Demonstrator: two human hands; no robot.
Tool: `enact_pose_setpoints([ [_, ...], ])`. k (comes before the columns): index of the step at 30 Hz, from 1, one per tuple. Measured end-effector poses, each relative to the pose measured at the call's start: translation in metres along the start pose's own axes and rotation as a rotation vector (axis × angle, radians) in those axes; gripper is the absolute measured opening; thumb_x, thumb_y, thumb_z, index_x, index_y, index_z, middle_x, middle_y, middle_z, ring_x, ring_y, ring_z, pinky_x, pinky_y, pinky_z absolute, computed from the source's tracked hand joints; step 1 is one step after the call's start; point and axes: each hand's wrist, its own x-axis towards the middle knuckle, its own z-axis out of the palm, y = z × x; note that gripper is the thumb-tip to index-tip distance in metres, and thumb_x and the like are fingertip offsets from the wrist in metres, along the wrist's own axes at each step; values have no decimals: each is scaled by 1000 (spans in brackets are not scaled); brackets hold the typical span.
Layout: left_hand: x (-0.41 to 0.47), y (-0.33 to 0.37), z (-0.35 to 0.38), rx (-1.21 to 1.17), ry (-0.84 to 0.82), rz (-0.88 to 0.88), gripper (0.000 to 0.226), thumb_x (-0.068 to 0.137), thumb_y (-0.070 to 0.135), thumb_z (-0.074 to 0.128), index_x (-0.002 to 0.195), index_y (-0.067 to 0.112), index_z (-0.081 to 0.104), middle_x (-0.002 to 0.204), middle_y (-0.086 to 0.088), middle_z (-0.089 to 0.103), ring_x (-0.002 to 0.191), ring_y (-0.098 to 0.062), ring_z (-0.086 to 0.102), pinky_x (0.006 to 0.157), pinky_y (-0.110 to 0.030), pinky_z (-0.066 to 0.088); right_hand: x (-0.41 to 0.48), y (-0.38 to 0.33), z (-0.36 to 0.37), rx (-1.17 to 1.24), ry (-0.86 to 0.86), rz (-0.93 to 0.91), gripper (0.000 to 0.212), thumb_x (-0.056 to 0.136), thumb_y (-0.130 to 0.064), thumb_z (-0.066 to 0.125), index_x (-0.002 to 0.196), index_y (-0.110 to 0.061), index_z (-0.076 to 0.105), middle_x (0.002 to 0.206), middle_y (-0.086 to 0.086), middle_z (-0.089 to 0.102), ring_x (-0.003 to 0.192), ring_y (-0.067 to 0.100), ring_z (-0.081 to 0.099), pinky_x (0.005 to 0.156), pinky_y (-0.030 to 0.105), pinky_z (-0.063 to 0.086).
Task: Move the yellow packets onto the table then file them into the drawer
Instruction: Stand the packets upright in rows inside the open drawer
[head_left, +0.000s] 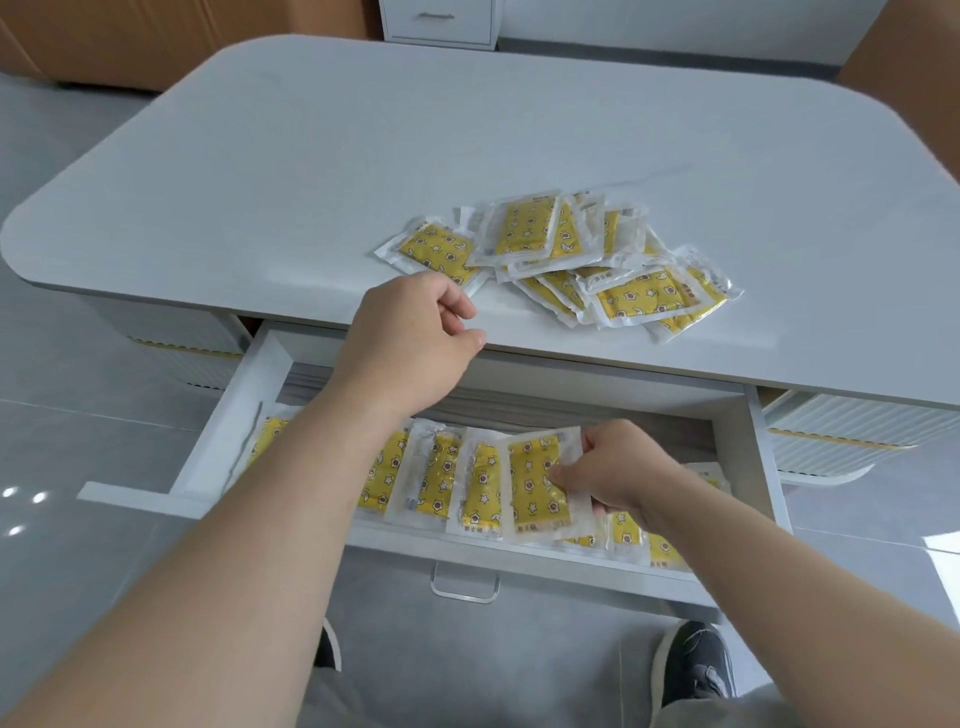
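Along the lower centre of the frame, the drawer (228, 415) stood pulled out beneath the table (363, 156). Our right hand (618, 473) pinched one yellow packet (537, 488) at its clear right margin, thumb on the face and fingers curled round the edge. It held the packet at the right end of the filed row (441, 478), which leaned overlapping along the drawer front. Our left hand (410, 343) hung at the table's near edge, fingers curled under and thumb out, holding nothing we could see. It was just beside the loose pile (566, 260) of packets at centre right of the tabletop.

We judged each packet light, thin and floppy, with a slick film wrapper. A flat grip on the face would likely slide. The sealed clear border offered the better hold, taken at one edge or corner. We judged the pile prone to skating and to lifting in pairs, so single packets should be peeled from the top. Filed packets would probably slump unless leaned against their neighbours.
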Motion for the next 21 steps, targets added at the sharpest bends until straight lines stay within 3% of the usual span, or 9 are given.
enact_pose_setpoints([
  [4, -1, 0, 1, 25, 11, 17, 11, 85, 28, 77, 92, 29, 69, 78, 15, 66, 71, 4, 59, 59, -12, 38, 10, 12, 11, -46, 26, 58, 25, 86, -24, 78, 82, -5, 62, 71, 12, 71, 55, 22, 63, 58, 31, 56],
  [7, -2, -1, 0, 41, 22, 29, 11, 85, 28, 76, 92, 28, 69, 78, 15, 66, 72, 4, 60, 60, -13, 40, 14, 16, 14, -292, 50, 22, 35, 90, -35, 72, 71, -8, 64, 50, 1, 67, 36, 8, 55, 44, 19, 45],
  [10, -3, -2, -2, 55, 25, 30, 11, 85, 27, 76, 93, 29, 68, 79, 15, 66, 73, 4, 60, 61, -12, 40, 15, 21, 17, -489, 19, 0, 48, 95, -44, 62, 61, -10, 66, 46, -4, 66, 29, 1, 51, 44, 18, 45],
  [13, -3, -2, -4, 69, 25, 30, 12, 86, 27, 76, 95, 29, 69, 83, 15, 66, 74, 3, 60, 62, -12, 41, 16, 22, 16, -524, 47, 11, 48, 91, -50, 66, 62, -12, 63, 46, -4, 64, 34, 5, 56, 47, 20, 48],
  [18, -4, 1, -2, 119, 17, 43, 14, 87, 27, 75, 99, 26, 68, 93, 11, 66, 82, -6, 62, 70, -21, 49, 4, 2, 6, -635, 141, -60, 45, 90, -55, 63, 69, -17, 51, 65, -3, 60, 57, 14, 61, 50, 24, 45],
  [21, -2, 2, 3, 168, 2, 48, 19, 88, 28, 74, 106, 24, 68, 106, 7, 64, 92, -11, 61, 81, -31, 53, -4, -22, -10, -454, 213, -153, 44, 92, -51, 60, 72, -13, 59, 59, 0, 65, 53, 18, 63, 47, 24, 47],
])
